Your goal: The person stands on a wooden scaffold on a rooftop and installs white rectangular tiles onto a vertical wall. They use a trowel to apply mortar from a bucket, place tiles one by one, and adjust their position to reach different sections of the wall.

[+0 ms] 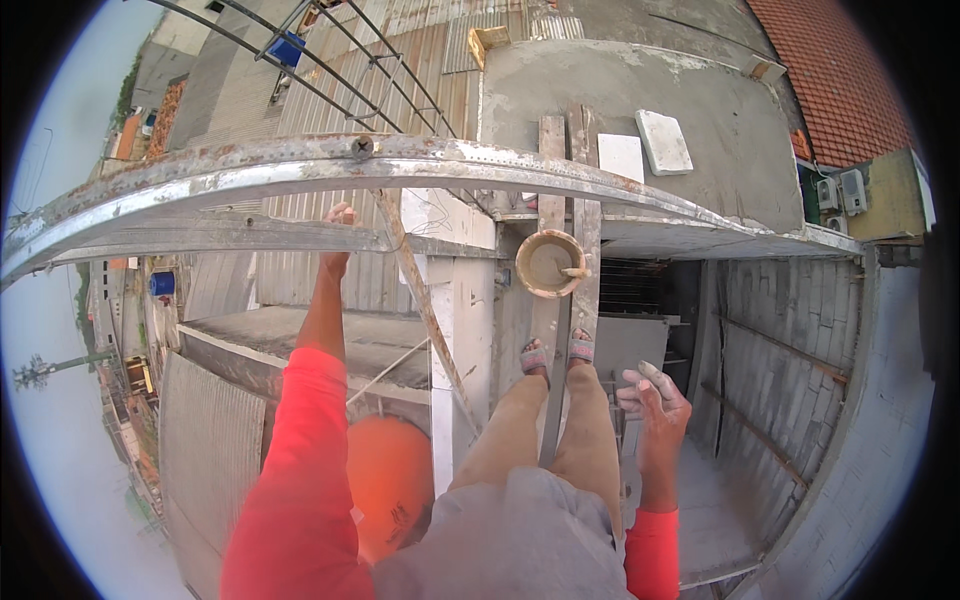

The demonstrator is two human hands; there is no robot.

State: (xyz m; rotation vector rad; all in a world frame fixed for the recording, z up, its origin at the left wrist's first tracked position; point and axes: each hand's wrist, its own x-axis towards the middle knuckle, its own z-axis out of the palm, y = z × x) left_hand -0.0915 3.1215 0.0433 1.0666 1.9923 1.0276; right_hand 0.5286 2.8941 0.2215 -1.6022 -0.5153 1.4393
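1. Rooftop building site: grey concrete slab (560,85) far, corrugated roofs left, drop into a block-walled space right.
2. Two planks (588,215) run from near to far; sandalled feet (582,348) stand on them, seemingly for footing over the gap.
3. Bucket (545,291) of grey wet mix sits on the planks, just beyond the feet; probably there to stay within reach. Handle-like piece (575,272) rests at its right side.
4. Left hand (341,214) is at the lower metal rail (290,236), likely for balance; fingers look bent, cannot tell how tight the grip is.
5. Right hand (657,398) hangs right of the knees; grip half-spread, fingers loosely bent and grey-smeared, no object seen in it.
6. White blocks (663,142) lie flat on the slab, right of the planks.
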